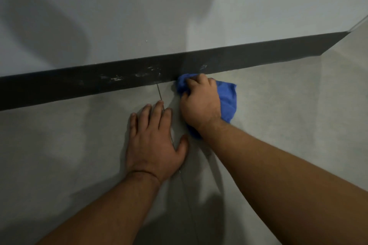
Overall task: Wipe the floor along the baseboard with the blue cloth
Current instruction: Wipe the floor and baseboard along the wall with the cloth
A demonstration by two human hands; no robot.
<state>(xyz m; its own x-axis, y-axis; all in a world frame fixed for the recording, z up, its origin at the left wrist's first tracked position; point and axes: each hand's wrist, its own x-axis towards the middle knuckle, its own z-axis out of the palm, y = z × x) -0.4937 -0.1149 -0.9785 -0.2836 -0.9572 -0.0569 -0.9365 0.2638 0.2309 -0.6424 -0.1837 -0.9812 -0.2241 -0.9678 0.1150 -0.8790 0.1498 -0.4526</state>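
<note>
- The right hand (201, 101) is clamping down on the blue cloth (228, 97), hiding most of it.
- The cloth is pressing the floor (278, 105), touching the baseboard (79, 83).
- The left hand (153, 139) is lying flat, fingers spread, just beside it, covering a floor seam (159, 92).

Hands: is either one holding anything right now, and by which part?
The right hand grips the blue cloth bunched at its middle, pressing it to the floor at the baseboard. The left hand lies flat, holding nothing.

one head view looks down, close, at floor (278, 105) meeting baseboard (79, 87).
</note>
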